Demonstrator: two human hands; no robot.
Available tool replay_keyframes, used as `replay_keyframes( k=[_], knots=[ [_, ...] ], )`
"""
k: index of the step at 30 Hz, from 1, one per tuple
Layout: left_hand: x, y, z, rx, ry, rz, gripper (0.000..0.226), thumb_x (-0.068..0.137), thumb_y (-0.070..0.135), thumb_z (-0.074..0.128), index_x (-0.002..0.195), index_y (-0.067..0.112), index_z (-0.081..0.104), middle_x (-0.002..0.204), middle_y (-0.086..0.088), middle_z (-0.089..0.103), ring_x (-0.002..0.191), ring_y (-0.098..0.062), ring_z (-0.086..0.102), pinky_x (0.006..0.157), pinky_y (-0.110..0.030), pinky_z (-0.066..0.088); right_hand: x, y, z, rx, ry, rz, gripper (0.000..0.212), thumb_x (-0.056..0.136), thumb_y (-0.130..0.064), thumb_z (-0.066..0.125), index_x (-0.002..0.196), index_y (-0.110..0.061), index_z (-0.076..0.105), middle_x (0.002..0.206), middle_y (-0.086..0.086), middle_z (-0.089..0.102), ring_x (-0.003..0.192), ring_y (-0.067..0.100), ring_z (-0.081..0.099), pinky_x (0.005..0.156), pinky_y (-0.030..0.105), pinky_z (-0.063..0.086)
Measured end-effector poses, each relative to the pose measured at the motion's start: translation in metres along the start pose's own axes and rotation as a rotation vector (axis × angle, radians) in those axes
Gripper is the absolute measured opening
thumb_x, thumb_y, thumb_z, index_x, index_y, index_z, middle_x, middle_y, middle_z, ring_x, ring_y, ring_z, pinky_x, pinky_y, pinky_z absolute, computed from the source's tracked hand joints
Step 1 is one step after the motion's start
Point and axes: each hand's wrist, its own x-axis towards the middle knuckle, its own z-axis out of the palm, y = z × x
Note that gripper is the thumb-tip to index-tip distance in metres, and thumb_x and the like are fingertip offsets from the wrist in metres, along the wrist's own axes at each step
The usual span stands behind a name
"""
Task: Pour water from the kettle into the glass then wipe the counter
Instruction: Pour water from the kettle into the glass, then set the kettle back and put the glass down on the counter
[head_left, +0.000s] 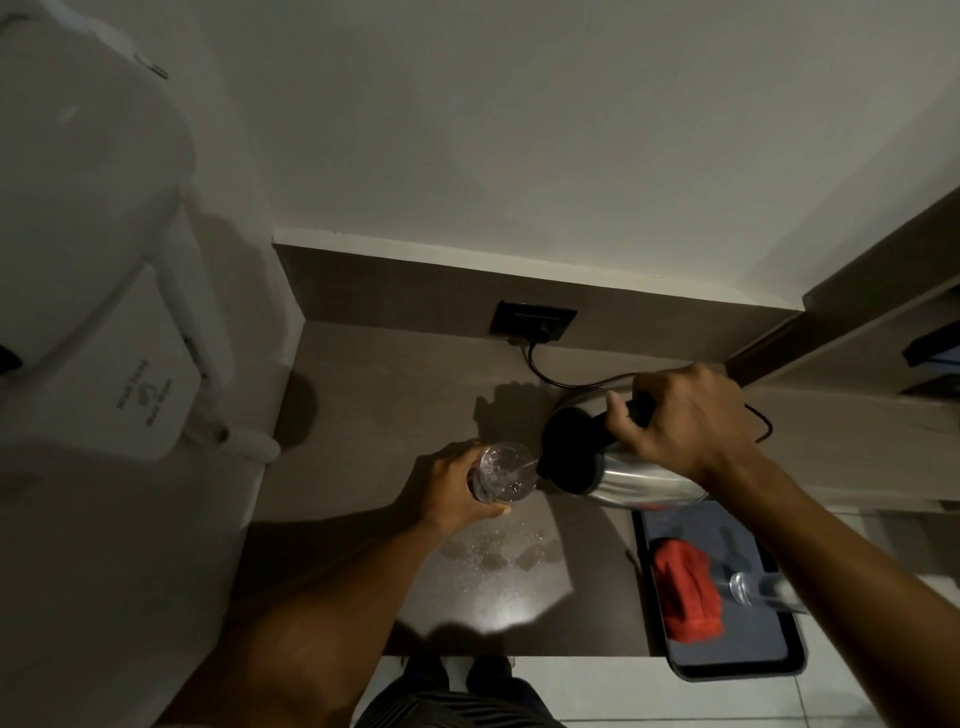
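A steel kettle (636, 480) with a black lid is tipped to the left above the brown counter (374, 415). My right hand (685, 421) grips its black handle. A thin stream of water runs from the spout into a clear glass (506, 470), which my left hand (457, 491) holds from the left. Water drops and small puddles (493, 551) lie on the counter just in front of the glass. A red cloth (685, 590) lies on a dark tray (753, 654) at the right front.
A second clear glass (753, 590) lies on the tray beside the cloth, partly behind my right forearm. A black socket (535, 321) with a plugged cord sits on the back panel. A white appliance (88, 249) fills the left side. Shelving rises at the right.
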Motion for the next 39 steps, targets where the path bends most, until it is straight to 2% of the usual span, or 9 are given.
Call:
replay_keyframes(
  k=[8,11,15,20,25,30,33,36,39],
  knots=[
    [0.000,-0.001,0.001,-0.008,-0.010,-0.003,0.086,0.067,0.028,0.088,0.141,0.012,0.048,0.137,-0.007,0.060,0.126,-0.019,0.058,0.104,-0.023,0.047,-0.015,0.011,0.014,0.226,0.027,0.116,0.047,0.086,-0.044,0.045,0.050,-0.015,0.052,0.041,-0.004,0.042,0.036,0.013,0.039,0.042,0.022,0.025],
    [0.002,-0.001,0.004,-0.005,-0.014,-0.010,0.086,0.068,0.028,0.088,0.142,0.012,0.046,0.139,-0.008,0.059,0.128,-0.019,0.056,0.106,-0.028,0.047,-0.027,0.025,0.024,0.417,0.078,0.208,0.040,0.088,-0.036,0.049,0.053,-0.019,0.057,0.041,-0.004,0.048,0.036,0.011,0.043,0.040,0.012,0.028],
    [0.004,-0.003,0.006,-0.001,-0.026,-0.044,0.090,0.069,0.030,0.086,0.145,0.014,0.041,0.144,-0.008,0.053,0.134,-0.023,0.049,0.110,-0.036,0.045,-0.044,0.049,0.043,0.746,0.137,0.401,0.034,0.094,-0.026,0.051,0.061,-0.020,0.060,0.050,-0.003,0.059,0.048,0.011,0.058,0.043,0.013,0.044],
    [0.006,-0.005,0.008,-0.007,0.003,-0.017,0.087,0.066,0.029,0.089,0.141,0.014,0.047,0.140,-0.006,0.057,0.129,-0.019,0.054,0.106,-0.029,0.048,-0.043,0.085,0.057,0.997,0.260,0.519,0.035,0.085,-0.027,0.048,0.053,-0.026,0.063,0.048,-0.011,0.055,0.044,0.003,0.047,0.044,0.018,0.037],
    [0.009,-0.010,0.014,0.014,0.050,-0.012,0.089,0.058,0.037,0.091,0.137,0.023,0.052,0.135,0.001,0.062,0.123,-0.013,0.059,0.101,-0.022,0.051,-0.029,0.110,0.075,1.081,0.307,0.614,0.042,0.088,-0.021,0.045,0.050,-0.025,0.061,0.046,-0.013,0.054,0.044,0.000,0.044,0.045,0.017,0.036],
    [0.013,-0.016,0.026,0.027,0.067,-0.066,0.088,0.056,0.037,0.091,0.134,0.027,0.052,0.131,0.003,0.064,0.121,-0.013,0.060,0.091,-0.013,0.045,-0.027,0.137,0.104,1.055,0.302,0.785,0.037,0.100,-0.015,0.040,0.065,-0.014,0.053,0.067,0.009,0.052,0.065,0.023,0.050,0.064,0.034,0.041],
    [0.015,-0.018,0.030,0.022,0.052,-0.085,0.087,0.059,0.033,0.091,0.136,0.025,0.051,0.134,0.001,0.062,0.124,-0.016,0.058,0.091,-0.014,0.044,-0.026,0.143,0.112,1.094,0.299,0.805,0.037,0.100,-0.015,0.038,0.066,-0.013,0.052,0.067,0.006,0.055,0.064,0.018,0.053,0.063,0.027,0.044],
    [0.018,-0.020,0.031,0.032,0.041,-0.082,0.087,0.063,0.031,0.089,0.139,0.023,0.048,0.138,-0.002,0.059,0.129,-0.018,0.054,0.098,-0.022,0.046,-0.025,0.144,0.117,1.152,0.293,0.763,0.035,0.097,-0.019,0.039,0.065,-0.014,0.053,0.055,-0.010,0.060,0.053,0.003,0.053,0.053,0.015,0.044],
    [0.019,-0.019,0.031,0.035,0.030,-0.079,0.086,0.066,0.027,0.088,0.140,0.020,0.047,0.139,-0.004,0.058,0.129,-0.020,0.054,0.102,-0.025,0.048,-0.029,0.143,0.123,1.192,0.292,0.758,0.030,0.089,-0.029,0.041,0.066,-0.015,0.054,0.054,-0.013,0.060,0.052,0.000,0.053,0.050,0.013,0.043]
  ],
)
